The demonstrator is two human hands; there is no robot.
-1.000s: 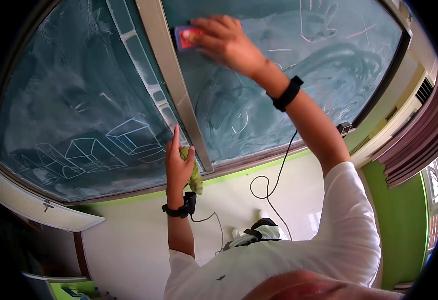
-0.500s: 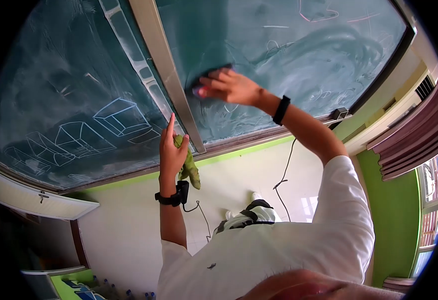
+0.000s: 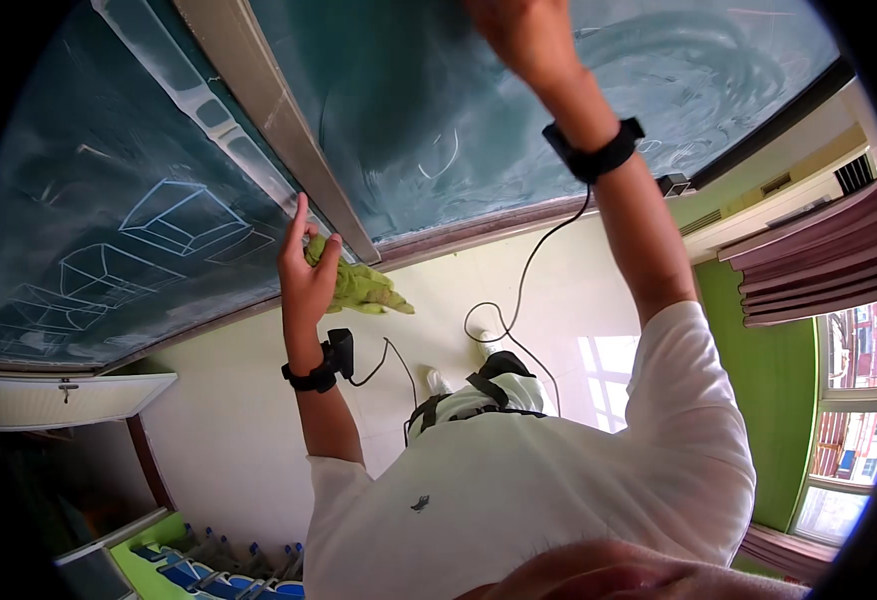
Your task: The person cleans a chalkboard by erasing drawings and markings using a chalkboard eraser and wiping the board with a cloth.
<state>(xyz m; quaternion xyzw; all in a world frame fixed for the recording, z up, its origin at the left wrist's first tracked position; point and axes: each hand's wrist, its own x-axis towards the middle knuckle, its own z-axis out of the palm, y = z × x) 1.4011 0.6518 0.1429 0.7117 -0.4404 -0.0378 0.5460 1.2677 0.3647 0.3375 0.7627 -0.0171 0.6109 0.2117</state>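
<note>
At nine o'clock, the left hand (image 3: 309,283) clamps a green cloth (image 3: 367,290), seemingly freeing its index finger (image 3: 297,218); the cropped right hand's (image 3: 531,32) grip, near one, is unclear.

rumpled cloth rag (image 3: 364,289), matt chalk-smeared chalkboard (image 3: 384,130), smooth metal-looking divider (image 3: 281,120), glossy floor (image 3: 224,450)

Crumpled yellow-green cloth (image 3: 359,288), bunched in the left hand (image 3: 307,285), loose end jutting rightward, perhaps stained near its tip, right-side chalkboard panel (image 3: 384,130), dark green, hazed and streaked pale with chalk, darker toward its left side
</note>
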